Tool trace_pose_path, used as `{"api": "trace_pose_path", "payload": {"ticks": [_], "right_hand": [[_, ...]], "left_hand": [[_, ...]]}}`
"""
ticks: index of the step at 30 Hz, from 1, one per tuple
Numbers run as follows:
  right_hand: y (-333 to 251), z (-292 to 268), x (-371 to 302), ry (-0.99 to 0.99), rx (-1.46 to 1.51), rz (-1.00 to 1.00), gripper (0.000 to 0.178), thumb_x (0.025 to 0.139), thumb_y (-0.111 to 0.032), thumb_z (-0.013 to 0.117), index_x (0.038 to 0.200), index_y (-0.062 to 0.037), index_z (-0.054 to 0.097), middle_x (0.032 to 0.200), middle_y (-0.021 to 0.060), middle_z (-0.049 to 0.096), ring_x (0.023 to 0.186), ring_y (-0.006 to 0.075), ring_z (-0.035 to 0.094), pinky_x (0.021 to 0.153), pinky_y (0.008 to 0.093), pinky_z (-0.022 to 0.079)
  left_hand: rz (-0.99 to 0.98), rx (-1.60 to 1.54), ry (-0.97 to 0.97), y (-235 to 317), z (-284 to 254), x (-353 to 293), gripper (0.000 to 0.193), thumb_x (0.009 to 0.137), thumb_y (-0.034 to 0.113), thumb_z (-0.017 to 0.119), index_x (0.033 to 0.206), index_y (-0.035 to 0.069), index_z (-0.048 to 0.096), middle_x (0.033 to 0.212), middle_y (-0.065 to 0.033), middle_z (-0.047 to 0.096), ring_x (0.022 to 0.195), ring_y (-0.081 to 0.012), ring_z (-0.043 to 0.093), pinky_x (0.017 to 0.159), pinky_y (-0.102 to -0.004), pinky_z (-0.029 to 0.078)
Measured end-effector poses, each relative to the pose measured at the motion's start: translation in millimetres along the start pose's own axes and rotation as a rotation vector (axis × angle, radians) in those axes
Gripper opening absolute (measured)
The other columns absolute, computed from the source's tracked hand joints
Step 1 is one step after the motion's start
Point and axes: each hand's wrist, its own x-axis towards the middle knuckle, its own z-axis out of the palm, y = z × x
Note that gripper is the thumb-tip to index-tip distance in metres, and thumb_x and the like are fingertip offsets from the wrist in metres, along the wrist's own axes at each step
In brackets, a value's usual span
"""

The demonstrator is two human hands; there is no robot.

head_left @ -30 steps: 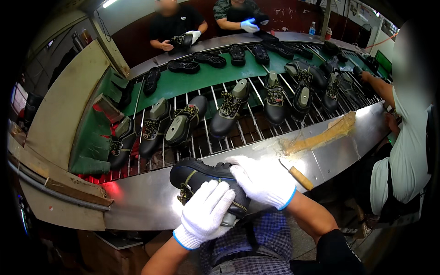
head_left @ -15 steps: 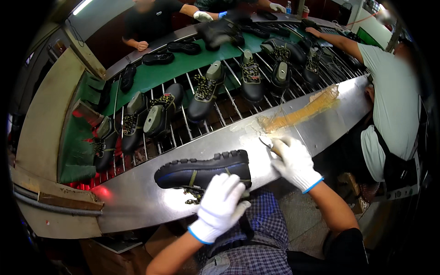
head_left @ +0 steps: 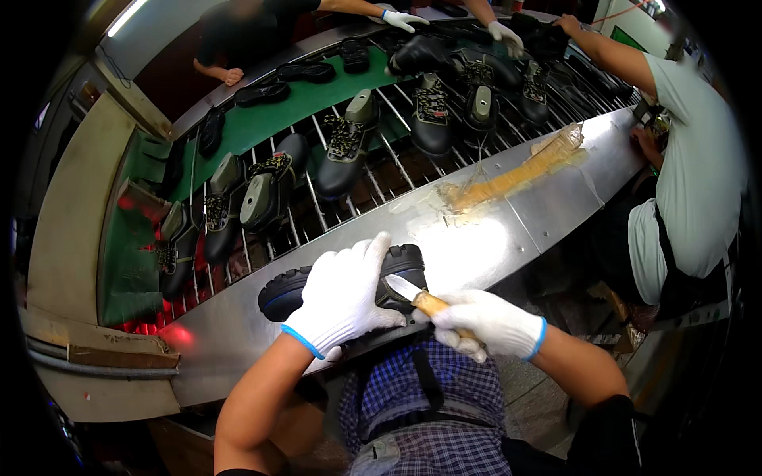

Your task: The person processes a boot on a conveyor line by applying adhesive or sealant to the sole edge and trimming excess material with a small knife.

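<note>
Our right hand (head_left: 492, 321) is wrapped round the wooden-handled knife (head_left: 429, 304); our left hand (head_left: 341, 287), thumb spread, clasps the black work shoe (head_left: 281, 297) on the near metal ledge (head_left: 226, 343). We seem to be trimming by the heel (head_left: 406, 257); the next stroke calls for steadiness.

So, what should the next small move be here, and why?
Probably guide the blade lightly along the sole edge of the black shoe, near the heel: the right hand grips the wooden handle with the blade pointing over that end, and the left hand lies across the shoe. Whether the blade touches is unclear.
</note>
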Motion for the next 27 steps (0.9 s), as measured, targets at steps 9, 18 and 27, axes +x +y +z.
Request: {"api": "trace_pose_path", "payload": {"ticks": [9,18,27], "right_hand": [[51,10,53,0.548,-1.238,-0.825,0.025,0.104,-0.023,0.064,0.126,-0.0102,0.064,0.079,0.0128,0.07,0.064,0.0337,0.073,0.054,0.0451,0.058],[-56,-31,64,0.207,-0.634,-0.327,0.065,0.095,-0.038,0.084,0.144,-0.0016,0.062,0.103,0.0087,0.073,0.08,0.0141,0.067,0.067,0.0318,0.056],[-70,8,80,0.377,-1.343,-0.526,0.043,0.093,-0.038,0.073,0.114,-0.0007,0.065,0.09,0.0244,0.074,0.084,0.0428,0.074,0.08,0.0514,0.059]], "left_hand": [[0.021,-0.004,0.196,-8,17,-5,0.109,0.064,0.05,0.099,0.149,0.0,0.054,0.133,-0.0214,0.069,0.111,-0.0403,0.071,0.097,-0.0474,0.056],[0.031,-0.001,0.209,-12,16,-17,0.106,0.066,0.048,0.098,0.148,-0.004,0.056,0.132,-0.0238,0.07,0.114,-0.0408,0.071,0.1,-0.0476,0.056],[0.038,0.033,0.208,-10,20,-13,0.1,0.068,0.052,0.097,0.143,-0.001,0.058,0.126,-0.0225,0.071,0.108,-0.0395,0.072,0.094,-0.0474,0.058]]}}
